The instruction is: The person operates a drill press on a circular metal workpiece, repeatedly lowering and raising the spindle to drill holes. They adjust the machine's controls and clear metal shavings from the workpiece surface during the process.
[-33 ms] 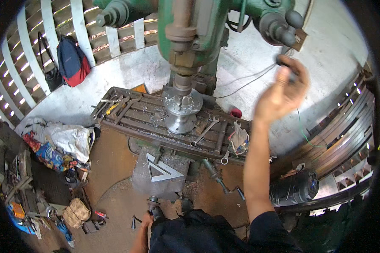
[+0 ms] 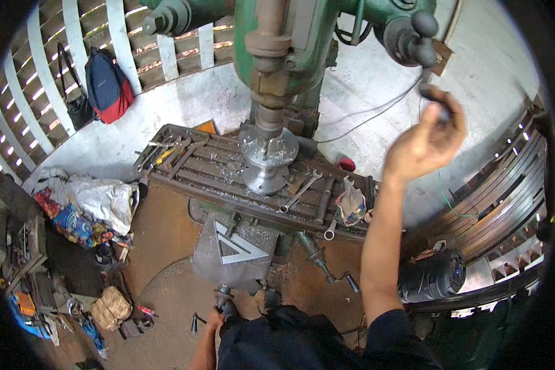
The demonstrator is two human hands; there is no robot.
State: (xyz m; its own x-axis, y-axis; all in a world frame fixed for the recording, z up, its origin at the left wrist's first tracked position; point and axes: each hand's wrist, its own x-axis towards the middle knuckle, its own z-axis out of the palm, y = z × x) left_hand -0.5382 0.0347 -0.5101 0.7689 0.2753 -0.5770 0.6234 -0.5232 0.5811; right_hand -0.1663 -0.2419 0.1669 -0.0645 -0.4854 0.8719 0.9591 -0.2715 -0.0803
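My right hand [image 2: 430, 132] is raised at the right, its fingers curled around a dark ball knob [image 2: 443, 113] of the green drill press [image 2: 243, 52]. At the lower edge, my left hand [image 2: 215, 319] is closed on a dark metal handle [image 2: 228, 306] below the machine table; its fingers are partly hidden. Under the spindle [image 2: 269, 117], a drill bit meets the top of a shiny flanged metal workpiece [image 2: 266, 180]. Metal chips lie on its upper flange and around it on the slotted table [image 2: 213, 161].
Several tools [image 2: 166, 155] lie on the table's left end. A wrench [image 2: 302, 191], a metal bar [image 2: 324, 200] and a crumpled rag [image 2: 350, 205] lie on its right. A set square [image 2: 237, 244] rests below. A crank [image 2: 336, 277] sticks out in front.
My right hand has moved a little to the right with the knob still in its fingers. My left hand stays at the handle. The whole view has shifted slightly.
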